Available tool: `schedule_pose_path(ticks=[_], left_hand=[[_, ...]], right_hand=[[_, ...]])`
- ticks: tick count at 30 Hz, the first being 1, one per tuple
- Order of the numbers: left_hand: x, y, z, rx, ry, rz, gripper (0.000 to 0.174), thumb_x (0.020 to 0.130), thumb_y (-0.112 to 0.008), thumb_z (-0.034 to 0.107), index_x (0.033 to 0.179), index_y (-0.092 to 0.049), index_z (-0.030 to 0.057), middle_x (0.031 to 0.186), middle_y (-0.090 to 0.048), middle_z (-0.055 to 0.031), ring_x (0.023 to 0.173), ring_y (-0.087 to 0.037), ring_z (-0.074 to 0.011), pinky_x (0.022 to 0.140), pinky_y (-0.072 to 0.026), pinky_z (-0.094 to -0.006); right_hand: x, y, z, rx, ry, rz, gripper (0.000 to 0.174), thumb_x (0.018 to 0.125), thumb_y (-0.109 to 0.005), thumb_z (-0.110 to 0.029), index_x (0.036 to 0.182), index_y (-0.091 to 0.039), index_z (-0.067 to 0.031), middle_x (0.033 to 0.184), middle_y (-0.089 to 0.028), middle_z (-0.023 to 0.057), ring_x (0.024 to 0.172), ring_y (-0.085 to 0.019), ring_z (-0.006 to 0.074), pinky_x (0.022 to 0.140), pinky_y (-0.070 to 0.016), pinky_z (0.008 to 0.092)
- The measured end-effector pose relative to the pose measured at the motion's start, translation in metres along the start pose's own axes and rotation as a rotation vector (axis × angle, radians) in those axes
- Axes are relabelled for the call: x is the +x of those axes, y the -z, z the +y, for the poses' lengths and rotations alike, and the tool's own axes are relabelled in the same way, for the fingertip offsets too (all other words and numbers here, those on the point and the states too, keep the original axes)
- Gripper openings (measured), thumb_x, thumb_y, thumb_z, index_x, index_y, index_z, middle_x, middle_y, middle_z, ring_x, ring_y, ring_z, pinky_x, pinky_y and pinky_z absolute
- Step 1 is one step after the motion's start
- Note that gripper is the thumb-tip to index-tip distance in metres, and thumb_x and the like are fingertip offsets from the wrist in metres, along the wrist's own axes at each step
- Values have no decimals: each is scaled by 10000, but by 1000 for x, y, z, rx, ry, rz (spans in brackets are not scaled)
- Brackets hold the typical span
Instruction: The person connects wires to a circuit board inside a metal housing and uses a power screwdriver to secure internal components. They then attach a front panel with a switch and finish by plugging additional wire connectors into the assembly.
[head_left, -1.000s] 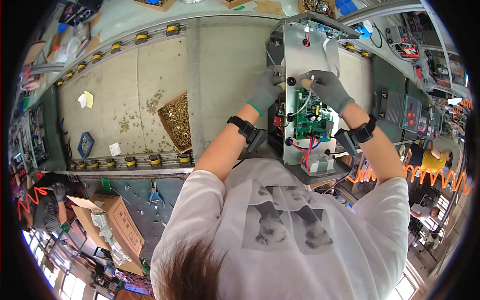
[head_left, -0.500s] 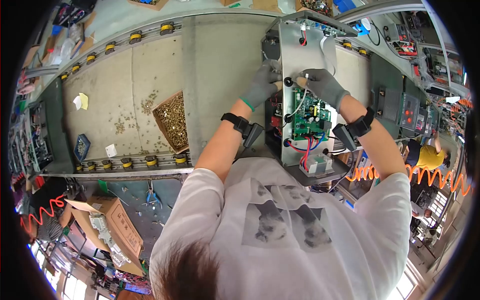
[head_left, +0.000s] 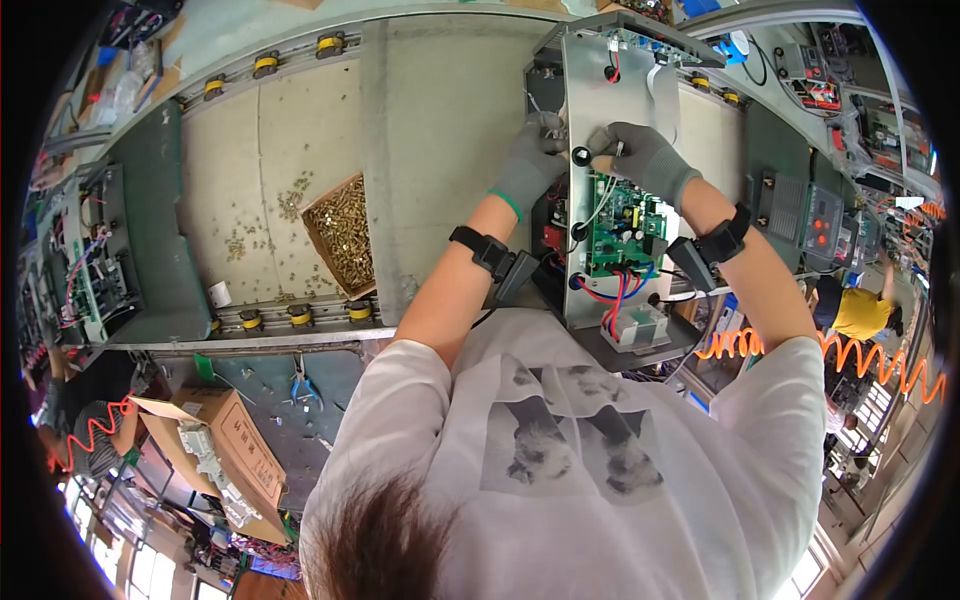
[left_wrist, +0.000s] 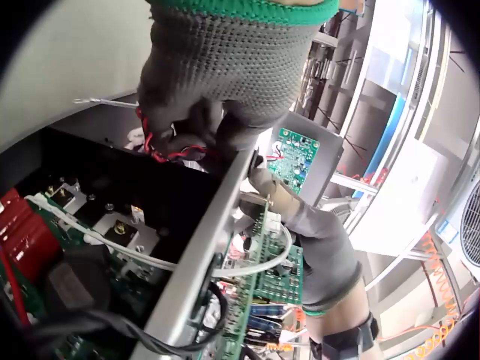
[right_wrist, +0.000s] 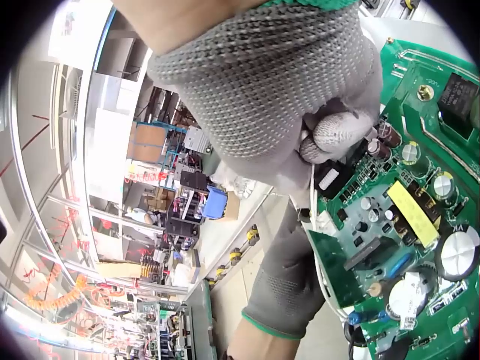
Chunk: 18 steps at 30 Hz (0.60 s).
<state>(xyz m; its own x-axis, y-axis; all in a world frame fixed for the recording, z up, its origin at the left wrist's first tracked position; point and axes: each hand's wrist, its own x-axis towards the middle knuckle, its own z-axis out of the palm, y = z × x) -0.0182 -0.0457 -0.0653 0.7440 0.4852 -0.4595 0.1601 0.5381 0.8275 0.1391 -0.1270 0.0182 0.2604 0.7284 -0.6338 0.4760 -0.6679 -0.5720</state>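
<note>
An upright metal panel (head_left: 590, 108) divides an open electrical unit, with a green circuit board (head_left: 625, 228) on its right side. Left of the panel, my gloved left hand (head_left: 530, 165) has curled fingers on a twisted red and black wire (left_wrist: 159, 154), seen in the left wrist view. My gloved right hand (head_left: 650, 165) pinches a white cable (right_wrist: 313, 196) near the panel's grommet hole (head_left: 581, 156), above the board. The right fingertips are partly hidden behind the glove in the right wrist view.
A box of brass screws (head_left: 345, 235) stands left on the bench, loose screws beside it. Pliers (head_left: 302, 383) and a cardboard carton (head_left: 245, 450) are at lower left. A transformer (head_left: 637, 327) sits at the unit's near end. An orange coiled hose (head_left: 735, 343) hangs right.
Both hands stay near the panel hole, with small finger shifts. At the far left, a dark green panel has moved right over the bench, covering the blue tray and yellow paper.
</note>
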Motion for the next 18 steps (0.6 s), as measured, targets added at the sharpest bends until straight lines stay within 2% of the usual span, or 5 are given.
schedule_pose_path(ticks=[4,5,9,14,18], left_hand=[[7,0,-21,150,-39,-3,421,722,-554,-99,1078,-424,82,1017,-532,-71,987,-549,-163,797,-487,-288],[5,-3,-28,-74,-111,-54,418,728,-542,-100,1082,-424,87,1016,-529,-66,989,-544,-156,802,-481,-280],[2,-2,-43,-451,-94,-94,415,751,-507,-106,1102,-421,98,1013,-516,-48,976,-534,-138,799,-469,-255],[-7,8,-29,-382,-147,-46,387,780,-464,-104,1123,-424,70,1021,-519,-52,914,-536,-120,777,-462,-240],[-8,41,-18,-193,-293,289,350,791,-453,-87,1120,-452,32,986,-584,-79,836,-558,-125,746,-454,-238]], right_hand=[[0,5,-10,-59,-25,-8,244,775,-685,-111,993,-636,-14,843,-649,66,736,-581,100,669,-477,248],[-3,3,-12,-74,9,3,265,770,-688,-120,1005,-633,-9,858,-653,77,745,-590,114,683,-479,257],[-9,-4,-33,-479,37,113,500,720,-707,-390,1097,-615,-75,960,-662,138,883,-636,290,799,-492,367],[5,-20,-38,-699,291,159,188,773,-637,-265,848,-599,-97,808,-639,94,796,-619,312,697,-482,417],[5,13,-34,-530,344,401,162,796,-638,-236,855,-612,-88,801,-642,102,763,-624,289,687,-486,377]])
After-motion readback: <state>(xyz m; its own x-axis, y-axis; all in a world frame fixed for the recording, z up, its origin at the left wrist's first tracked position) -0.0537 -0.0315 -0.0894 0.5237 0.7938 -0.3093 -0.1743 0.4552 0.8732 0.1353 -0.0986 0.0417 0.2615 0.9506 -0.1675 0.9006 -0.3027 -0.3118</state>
